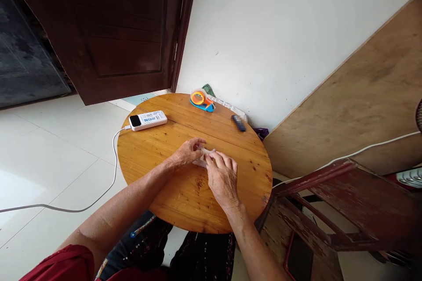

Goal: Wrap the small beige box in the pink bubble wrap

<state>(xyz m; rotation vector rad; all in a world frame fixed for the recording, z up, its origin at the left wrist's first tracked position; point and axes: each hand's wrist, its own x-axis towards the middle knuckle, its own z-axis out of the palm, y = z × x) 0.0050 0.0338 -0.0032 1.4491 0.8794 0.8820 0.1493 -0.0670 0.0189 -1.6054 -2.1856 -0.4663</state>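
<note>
Both of my hands meet over the middle of the round wooden table (158,149). Between them is a small, whitish, crumpled piece that looks like thin plastic or tissue (207,152); its exact kind I cannot make out. My left hand (189,151) grips its left side with bent fingers. From the right, my right hand (223,174) pinches the other side, thumb and fingertips close together. Fingers hide part of the piece, and it lies at or just above the tabletop.
A white power bank (150,119) with a cable (114,171) lies at the table's left. Toward the back stand an orange and blue tape dispenser (201,100) and a dark blurred object (238,123). A wooden chair (329,206) is on the right, a dark door (125,30) behind.
</note>
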